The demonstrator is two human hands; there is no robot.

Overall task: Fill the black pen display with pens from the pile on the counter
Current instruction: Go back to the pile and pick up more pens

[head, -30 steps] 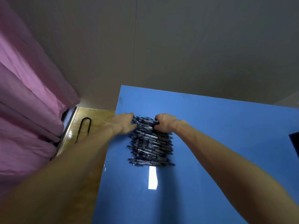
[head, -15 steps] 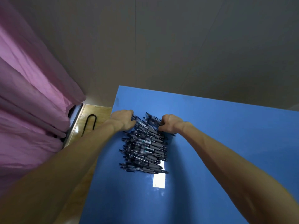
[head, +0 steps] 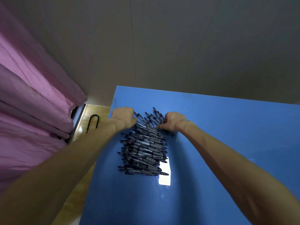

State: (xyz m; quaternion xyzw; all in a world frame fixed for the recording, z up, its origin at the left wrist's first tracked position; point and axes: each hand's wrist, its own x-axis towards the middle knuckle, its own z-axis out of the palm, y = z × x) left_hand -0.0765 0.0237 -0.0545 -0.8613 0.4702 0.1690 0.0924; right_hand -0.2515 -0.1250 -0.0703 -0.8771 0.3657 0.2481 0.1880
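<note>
Now both hands gather pens at the pile's far end.
Left hand (head: 124, 118) and right hand (head: 172, 121) curl round opposite ends of a bunch from the pile (head: 143, 148) on the counter (head: 227, 143), likely to lift it level.

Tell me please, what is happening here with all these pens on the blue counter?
A person is working at a pile of pens lying on a blue counter. Both hands are at the far end of the pile: the left hand grips pens at the left side, and the right hand grips pens at the right side, fingers curled around them. The pens at that far end fan out between the hands, while the nearer pens lie stacked crosswise. The black display is not in view. A pink curtain hangs at the left.
</note>
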